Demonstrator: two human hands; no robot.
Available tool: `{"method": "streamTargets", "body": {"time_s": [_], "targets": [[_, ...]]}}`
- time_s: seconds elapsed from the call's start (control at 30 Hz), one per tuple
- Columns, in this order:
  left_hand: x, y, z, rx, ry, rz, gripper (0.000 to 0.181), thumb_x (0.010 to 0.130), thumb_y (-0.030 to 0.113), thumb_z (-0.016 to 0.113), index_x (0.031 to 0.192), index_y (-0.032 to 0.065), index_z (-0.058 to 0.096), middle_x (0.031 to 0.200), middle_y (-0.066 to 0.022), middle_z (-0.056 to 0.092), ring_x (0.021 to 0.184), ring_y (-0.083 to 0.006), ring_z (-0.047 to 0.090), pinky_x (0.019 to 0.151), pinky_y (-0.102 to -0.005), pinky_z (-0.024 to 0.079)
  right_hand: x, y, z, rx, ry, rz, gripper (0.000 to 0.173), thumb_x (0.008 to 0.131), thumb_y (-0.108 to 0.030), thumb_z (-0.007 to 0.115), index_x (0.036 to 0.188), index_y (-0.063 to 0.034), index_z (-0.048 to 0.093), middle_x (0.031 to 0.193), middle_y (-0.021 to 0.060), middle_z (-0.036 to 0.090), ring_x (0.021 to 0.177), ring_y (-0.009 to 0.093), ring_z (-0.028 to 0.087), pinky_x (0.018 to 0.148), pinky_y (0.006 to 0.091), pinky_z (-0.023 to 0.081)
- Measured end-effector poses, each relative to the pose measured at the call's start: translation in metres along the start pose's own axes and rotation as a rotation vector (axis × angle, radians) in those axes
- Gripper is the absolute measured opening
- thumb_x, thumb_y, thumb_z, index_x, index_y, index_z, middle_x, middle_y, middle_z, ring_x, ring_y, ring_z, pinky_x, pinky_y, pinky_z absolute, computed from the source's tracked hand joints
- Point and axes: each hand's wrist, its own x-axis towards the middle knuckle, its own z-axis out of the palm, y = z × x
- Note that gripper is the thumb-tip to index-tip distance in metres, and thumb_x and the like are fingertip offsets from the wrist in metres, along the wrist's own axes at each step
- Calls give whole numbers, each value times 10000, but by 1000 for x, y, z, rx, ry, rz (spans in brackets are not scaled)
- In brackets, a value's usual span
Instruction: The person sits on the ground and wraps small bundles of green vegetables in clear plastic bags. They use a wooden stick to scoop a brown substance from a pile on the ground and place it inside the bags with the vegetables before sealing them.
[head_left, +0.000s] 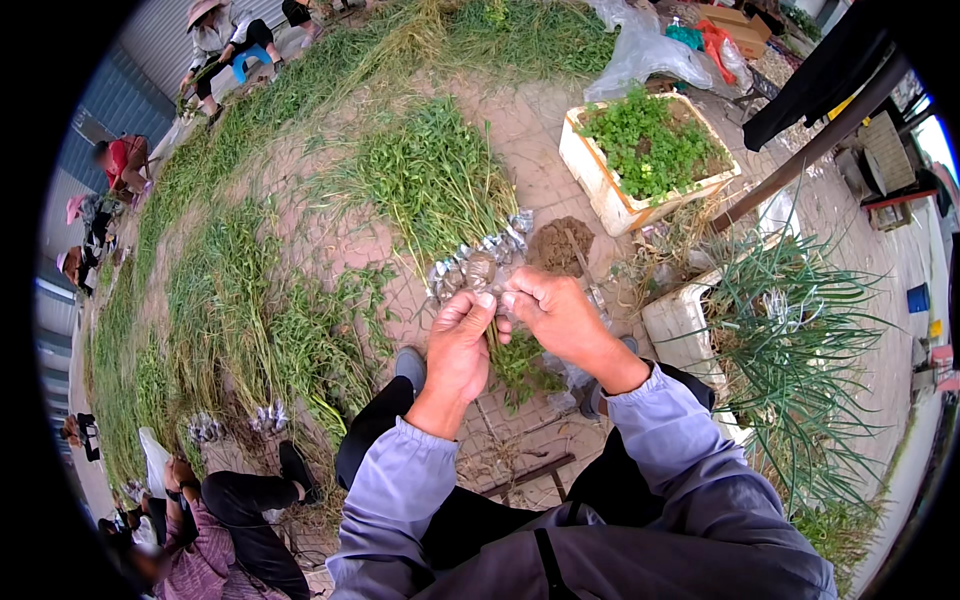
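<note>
My left hand (457, 352) grips a plant's stems just below a small transparent plastic bag of brown soil (480, 268) wrapped around their root end. The plant's leafy tops (521, 367) point down towards my feet. At the bag's gathered edge, my right hand (559, 311) pinches thin plastic between thumb and fingers; whether a tie is there cannot be made out. Just beyond my hands lies a row of similar bagged root ends (517, 231), joined to a heap of green leafy stems (435, 169). Beside it is a mound of damp soil (555, 244) with a thin stick (576, 251) on it.
A foam box of leafy seedlings (649, 146) stands ahead right, and a planter of long green onions (787, 322) sits at my right. A slanted pole (810, 142) rises there. Cut plants (225, 277) cover the paving leftward. A seated co-worker (217, 540) is close at left; several others work farther off.
</note>
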Motion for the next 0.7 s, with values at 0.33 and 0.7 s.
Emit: {"method": "streamTargets", "body": {"time_s": [0.33,0.7], "targets": [[1,-5,6,117,134,137,125,983,132,598,874,71,587,745,12,573,631,-85,528,546,-238,413,-2,0,4,-85,-8,34,124,929,-72,594,863,13,530,753,156,628,670,254,627,630,386,485],[3,-8,5,147,158,177,128,988,120,586,871,69,586,713,20,559,591,-63,487,516,-221,383,-6,-11,11,156,-49,132,71,941,-13,545,879,18,561,720,61,646,679,111,601,616,298,476]]}}
